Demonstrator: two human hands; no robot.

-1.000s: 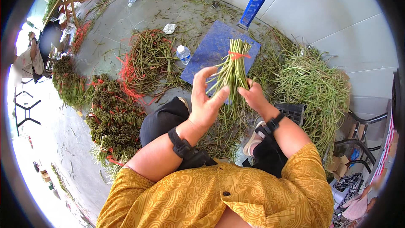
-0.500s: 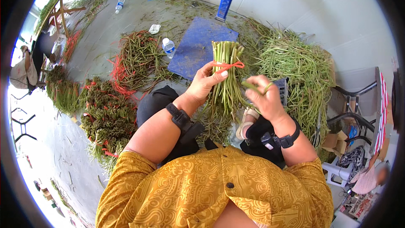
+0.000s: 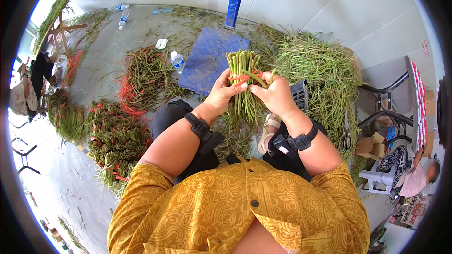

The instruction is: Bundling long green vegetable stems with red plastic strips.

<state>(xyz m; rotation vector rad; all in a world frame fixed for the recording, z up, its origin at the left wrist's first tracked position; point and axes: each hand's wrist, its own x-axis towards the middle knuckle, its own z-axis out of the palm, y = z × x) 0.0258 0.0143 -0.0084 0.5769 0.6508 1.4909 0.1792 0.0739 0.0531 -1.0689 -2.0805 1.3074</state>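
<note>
My left hand [image 3: 222,95] is closed round the side of an upright bundle of green stems [image 3: 242,59], its thumb pressed near the red tie [image 3: 239,78]. The cut ends of the stems point up and away from me. My right hand [image 3: 278,96] is at the bundle's right side, fingers closed on a single green stem [image 3: 256,79] that lies across the front by the tie. The fingertips of my right hand touch the bundle; the left fingers behind it are hidden.
Tied bundles [image 3: 115,134] lie on the floor at left, beside a loose stem pile with red ties [image 3: 148,73]. A blue board [image 3: 212,56], a water bottle [image 3: 177,61] and a blue post [image 3: 236,0] are ahead. A large stem heap [image 3: 325,77] and scissors [image 3: 346,138] are right.
My right hand has moved left and up against the bundle, bringing the single stem across the red tie. My left hand keeps its hold; the whole view has shifted slightly.
</note>
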